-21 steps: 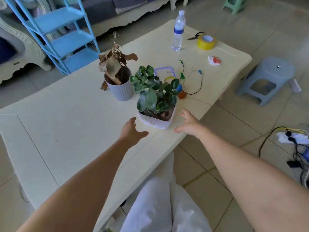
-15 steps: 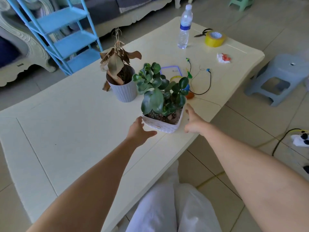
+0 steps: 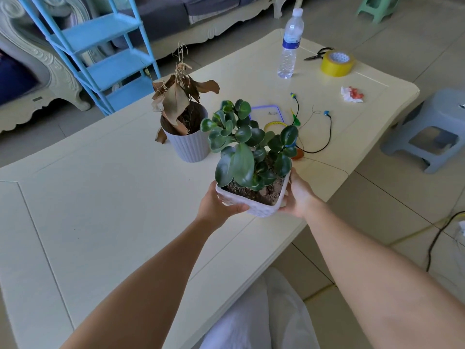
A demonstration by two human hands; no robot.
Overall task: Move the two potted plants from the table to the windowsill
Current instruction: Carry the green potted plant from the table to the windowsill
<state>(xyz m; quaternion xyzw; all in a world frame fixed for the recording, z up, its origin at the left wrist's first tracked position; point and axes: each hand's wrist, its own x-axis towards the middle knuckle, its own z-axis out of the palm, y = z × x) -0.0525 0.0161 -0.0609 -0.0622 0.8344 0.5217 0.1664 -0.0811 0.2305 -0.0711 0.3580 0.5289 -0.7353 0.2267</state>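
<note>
The green plant in a white square pot (image 3: pixel 261 209) is held between both hands, just above the cream table (image 3: pixel 105 197) near its front edge. My left hand (image 3: pixel 217 206) clasps the pot's left side, thumb under the front. On the pot's right wall my right hand (image 3: pixel 298 197) presses flat. Behind it, a dried brown plant in a ribbed grey round pot (image 3: pixel 190 144) stands on the table, untouched. No windowsill is in view.
On the table's far end lie a water bottle (image 3: pixel 289 46), yellow tape (image 3: pixel 337 62), scissors (image 3: pixel 317 53), cables (image 3: pixel 317 137) and a crumpled wrapper (image 3: pixel 351 94). A blue shelf rack (image 3: pixel 105 49) stands behind the table. A grey stool (image 3: pixel 432 132) sits at right, floor cables (image 3: pixel 437 238) beyond.
Both hands have closed in from either side and taken hold of the green plant's white pot, which has come nearer to me and appears raised off the table.
</note>
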